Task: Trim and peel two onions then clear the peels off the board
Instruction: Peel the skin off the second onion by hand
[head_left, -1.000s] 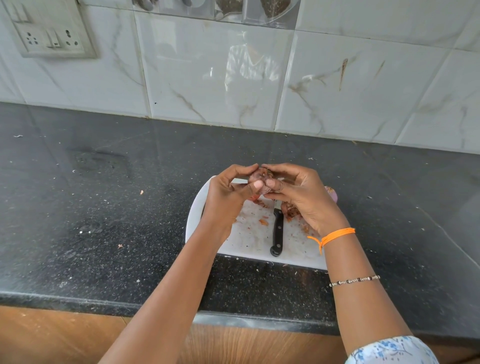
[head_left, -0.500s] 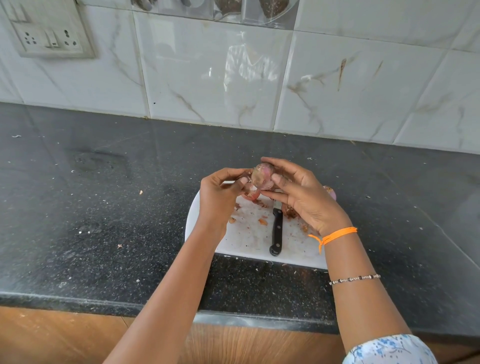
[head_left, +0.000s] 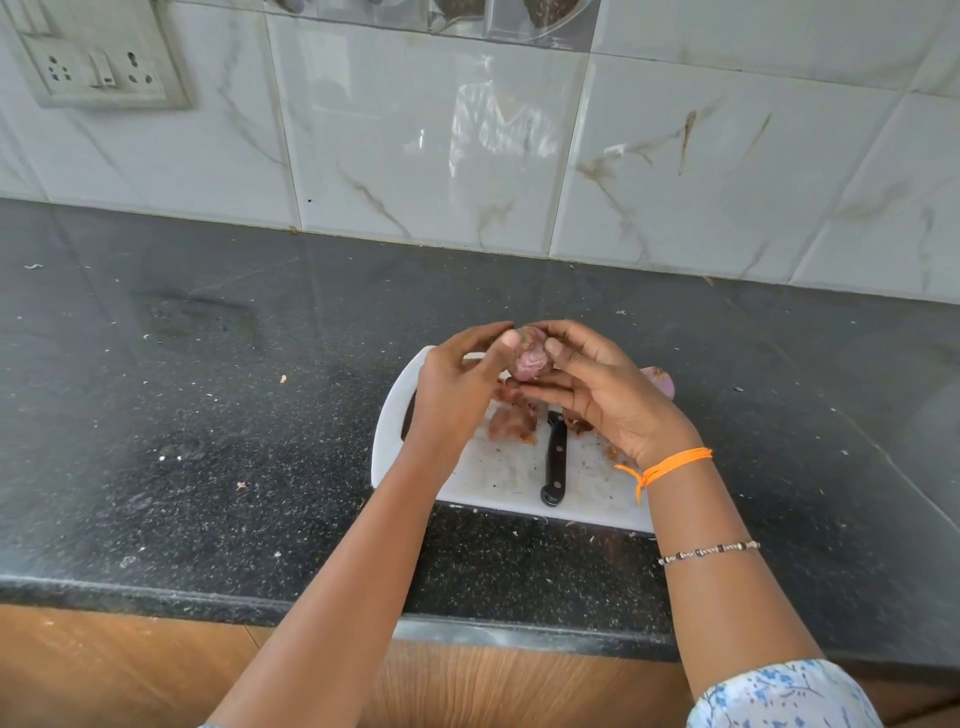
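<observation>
A: So, where is the onion (head_left: 529, 358)?

B: It is up in the air, just above the middle of the frame, over the far edge of the white board (head_left: 498, 475). It looks pink and purple. The left hand (head_left: 457, 389) holds it from the left side, with the thumb tip on it. The right hand (head_left: 608, 395) holds it from the right side, with fingers curled round it. So each grip is closed on that one onion.

A: Is there one more onion?

B: Yes. A second onion (head_left: 658, 381) peeks out behind the right hand, at the right edge of the board. Most of it is hidden.

A: What is on the board?

B: Brown peels (head_left: 511, 423) lie in a small heap under the hands. A knife (head_left: 555, 457) with a black handle lies just right of them, handle toward the bottom of the frame. I cannot see its blade well.

A: And around it?

B: The board sits on a dark speckled surface (head_left: 208, 415). Behind is a white tiled wall (head_left: 415, 156), with a switch plate (head_left: 98, 67) in the upper left of the frame.
</observation>
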